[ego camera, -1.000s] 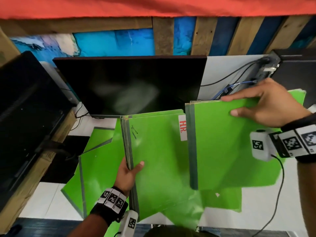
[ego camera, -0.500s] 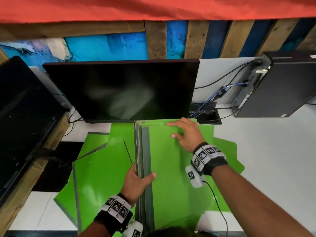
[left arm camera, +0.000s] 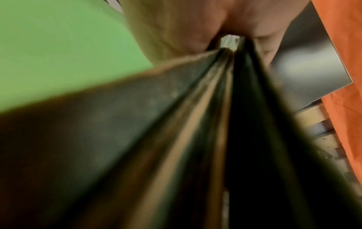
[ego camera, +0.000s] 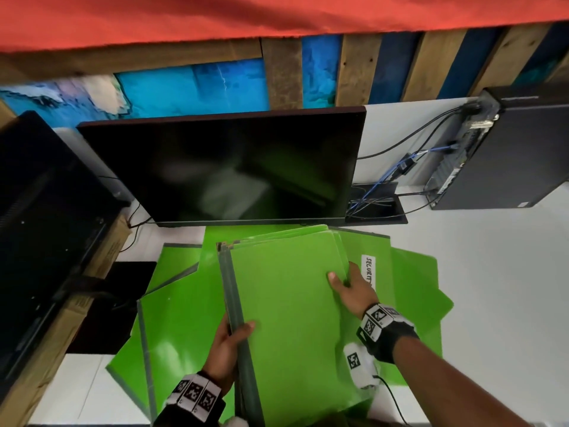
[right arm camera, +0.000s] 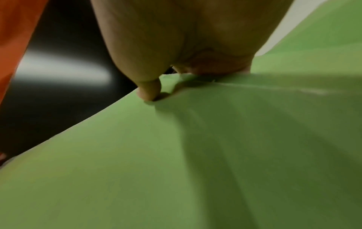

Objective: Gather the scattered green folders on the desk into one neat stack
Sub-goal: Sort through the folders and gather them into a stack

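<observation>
The left hand [ego camera: 229, 340] gripped the stack [ego camera: 286, 306] by its grey spines, thumb on top and fingers curled under; the left wrist view showed those spines fanned, not yet square. The right hand [ego camera: 351, 288] pinched the stack's right edge, thumb pressed on the top cover, the other fingers seemingly tucked beneath, though the wrist view was too blurred to be sure. The stack sat mid-bench, just in front of the monitor [ego camera: 228, 167].

By my reading the job was roughly half done. Several folders were gathered, but their far corners splayed. Loose folders [ego camera: 175, 328] lay spread toward the bench's left edge, one labelled folder [ego camera: 378, 266] poked out on the right, and more green [ego camera: 421, 288] fanned beyond it. Those needed collecting, then the edges tapping flush.

The bench [ego camera: 498, 272] was white. A computer tower [ego camera: 517, 155] lay at the back right corner with cables [ego camera: 397, 171] trailing to the monitor's base. A second dark screen [ego camera: 40, 211] stood on a cardboard box [ego camera: 55, 331] at the left. Behind ran wooden slats and blue panels, red cloth above.
</observation>
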Action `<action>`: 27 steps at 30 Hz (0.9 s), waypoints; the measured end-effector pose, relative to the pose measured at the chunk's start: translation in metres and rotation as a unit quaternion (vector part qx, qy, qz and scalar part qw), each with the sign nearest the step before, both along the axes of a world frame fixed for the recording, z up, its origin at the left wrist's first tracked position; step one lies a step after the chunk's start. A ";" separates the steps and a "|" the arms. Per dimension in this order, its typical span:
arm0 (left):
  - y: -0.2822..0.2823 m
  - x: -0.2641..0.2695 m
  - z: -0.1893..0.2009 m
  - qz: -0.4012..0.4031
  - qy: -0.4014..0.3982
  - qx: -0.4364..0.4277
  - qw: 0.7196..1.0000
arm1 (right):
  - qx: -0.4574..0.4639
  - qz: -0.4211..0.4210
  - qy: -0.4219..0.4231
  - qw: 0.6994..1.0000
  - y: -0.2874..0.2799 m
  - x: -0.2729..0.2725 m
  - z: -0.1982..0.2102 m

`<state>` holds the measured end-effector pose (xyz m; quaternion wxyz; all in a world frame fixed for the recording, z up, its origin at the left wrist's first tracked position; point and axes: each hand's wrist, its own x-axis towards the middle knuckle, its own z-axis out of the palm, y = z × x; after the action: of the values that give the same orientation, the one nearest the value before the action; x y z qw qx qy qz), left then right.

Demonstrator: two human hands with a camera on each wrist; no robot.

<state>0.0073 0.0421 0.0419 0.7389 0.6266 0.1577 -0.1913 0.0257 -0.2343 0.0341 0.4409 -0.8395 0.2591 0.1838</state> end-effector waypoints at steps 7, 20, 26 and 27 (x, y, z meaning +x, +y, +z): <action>0.008 0.010 -0.003 -0.002 -0.037 0.079 0.996 | -0.010 0.079 -0.012 0.997 0.002 0.007 -0.002; 0.053 0.014 -0.001 0.055 -0.042 0.086 0.994 | -0.017 -0.226 0.144 0.963 -0.051 -0.009 -0.034; 0.058 0.009 -0.001 0.070 -0.036 0.078 0.994 | -0.021 -0.233 0.042 0.971 -0.074 -0.023 -0.015; 0.059 0.008 -0.001 0.073 -0.037 0.077 0.994 | -0.017 -0.264 0.016 0.964 -0.083 -0.030 -0.008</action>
<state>0.0156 0.1008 0.0414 0.7060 0.6748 0.1899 -0.1010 -0.0042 -0.3174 0.0262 0.4549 -0.7456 0.4819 0.0695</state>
